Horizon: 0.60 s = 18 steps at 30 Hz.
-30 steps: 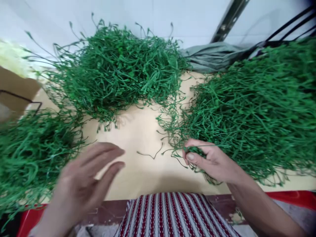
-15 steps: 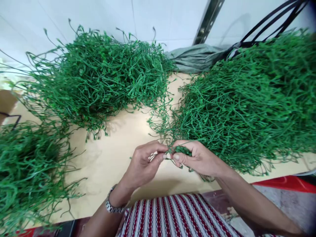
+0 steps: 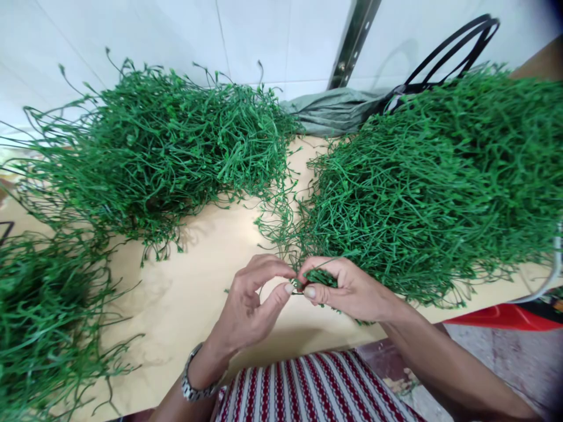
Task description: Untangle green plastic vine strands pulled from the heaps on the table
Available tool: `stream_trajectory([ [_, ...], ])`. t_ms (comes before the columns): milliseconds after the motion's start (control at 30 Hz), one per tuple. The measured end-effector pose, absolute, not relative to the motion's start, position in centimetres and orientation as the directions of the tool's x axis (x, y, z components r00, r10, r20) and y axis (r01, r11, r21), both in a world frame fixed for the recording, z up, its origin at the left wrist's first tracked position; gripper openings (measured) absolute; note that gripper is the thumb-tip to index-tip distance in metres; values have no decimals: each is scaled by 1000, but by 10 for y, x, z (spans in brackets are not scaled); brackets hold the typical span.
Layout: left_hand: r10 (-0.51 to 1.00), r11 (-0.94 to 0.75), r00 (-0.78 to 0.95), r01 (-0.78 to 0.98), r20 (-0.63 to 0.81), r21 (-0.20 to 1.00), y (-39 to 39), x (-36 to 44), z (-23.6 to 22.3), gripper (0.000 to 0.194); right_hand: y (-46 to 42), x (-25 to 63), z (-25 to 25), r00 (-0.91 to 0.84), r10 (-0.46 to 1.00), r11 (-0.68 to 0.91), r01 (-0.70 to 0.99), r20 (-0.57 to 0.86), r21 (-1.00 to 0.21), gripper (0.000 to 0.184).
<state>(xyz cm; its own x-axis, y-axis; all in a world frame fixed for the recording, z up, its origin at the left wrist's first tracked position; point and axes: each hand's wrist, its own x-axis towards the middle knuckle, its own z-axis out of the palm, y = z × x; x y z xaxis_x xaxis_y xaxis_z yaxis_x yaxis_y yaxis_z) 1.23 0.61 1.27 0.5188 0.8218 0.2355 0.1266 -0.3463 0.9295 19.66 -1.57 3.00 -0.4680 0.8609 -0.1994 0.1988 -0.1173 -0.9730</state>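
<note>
My right hand (image 3: 347, 288) is closed round a small bunch of thin green stems (image 3: 321, 278), pinched between thumb and curled fingers. Facing it is my left hand (image 3: 257, 296), its thumb and forefinger apart, with their tips close to the near end of the bunch. Thin stems cross between the two hands; whether the left fingertips touch one I cannot tell. Just beyond the right hand lies a large heap of green stems (image 3: 417, 193) with small bud-like tips. Loose stems (image 3: 284, 223) trail over the tabletop in front of both hands.
A second heap of stems (image 3: 176, 140) lies at the back left, and a third heap (image 3: 44, 316) at the near left. The pale tabletop (image 3: 206, 281) shows between them. Behind are a grey-green cloth (image 3: 329, 111), black looped handles (image 3: 457, 50) and a metal upright (image 3: 354, 44).
My left thumb and forefinger have parted from a pinch at the stems. My right hand still holds the bunch. The view has shifted slightly.
</note>
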Motion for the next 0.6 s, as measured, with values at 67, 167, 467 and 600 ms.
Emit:
stream_trajectory([
  [67,821,-325,522,99,229,941,9,14,17,12,-15,195,29,-498,845,-116,181,-193,-976,12],
  [167,811,-284,538,17,231,959,11,20,22,9,-14,191,26,-521,825,-143,178,-217,-973,13],
  [467,935,97,343,3,-92,995,11,15,4,5,-15,184,22,-465,858,-48,353,-220,-935,11],
  [600,978,200,91,-147,-188,969,19,13,1,5,-18,181,23,-401,903,113,566,-154,-817,19],
])
